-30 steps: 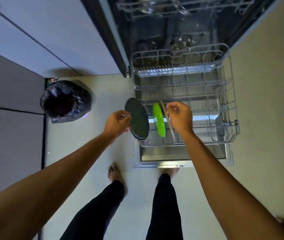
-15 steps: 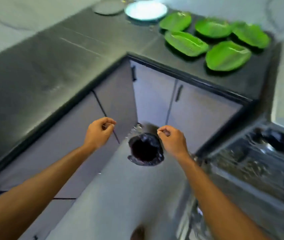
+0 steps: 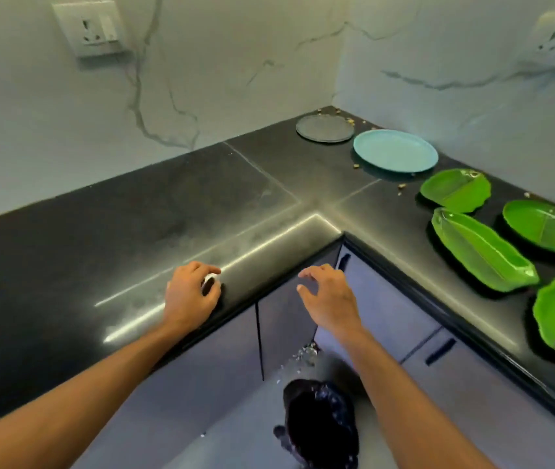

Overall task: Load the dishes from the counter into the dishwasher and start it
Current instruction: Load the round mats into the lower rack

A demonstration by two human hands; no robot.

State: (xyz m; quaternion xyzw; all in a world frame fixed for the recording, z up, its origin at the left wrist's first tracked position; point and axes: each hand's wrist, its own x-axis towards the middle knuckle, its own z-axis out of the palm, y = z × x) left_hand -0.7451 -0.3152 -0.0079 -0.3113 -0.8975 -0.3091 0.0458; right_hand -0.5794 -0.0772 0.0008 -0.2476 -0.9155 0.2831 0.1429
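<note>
Dishes lie on the right arm of the black L-shaped counter [image 3: 140,228]: a grey plate [image 3: 324,128] in the far corner, a light blue plate [image 3: 395,150] next to it, then several green leaf-shaped plates [image 3: 482,248] running toward the right edge. My left hand [image 3: 191,296] hovers over the counter's inner edge with loosely curled fingers; a small white spot shows at its fingertips, and I cannot tell what it is. My right hand [image 3: 326,299] hangs in front of the cabinet corner, fingers relaxed and spread, holding nothing. Both hands are well short of the plates. The dishwasher is out of view.
A bin lined with a black bag [image 3: 320,424] stands on the floor under my right forearm. Grey cabinet doors [image 3: 384,309] with dark handles run under the counter. Crumbs lie around the blue plate. Wall sockets [image 3: 88,27] sit on the marble backsplash.
I turned from the dishwasher rack, where both hands were at upright plates, to the counter corner. Both hands let go and rose toward the counter; the right hand's fingers have uncurled.
</note>
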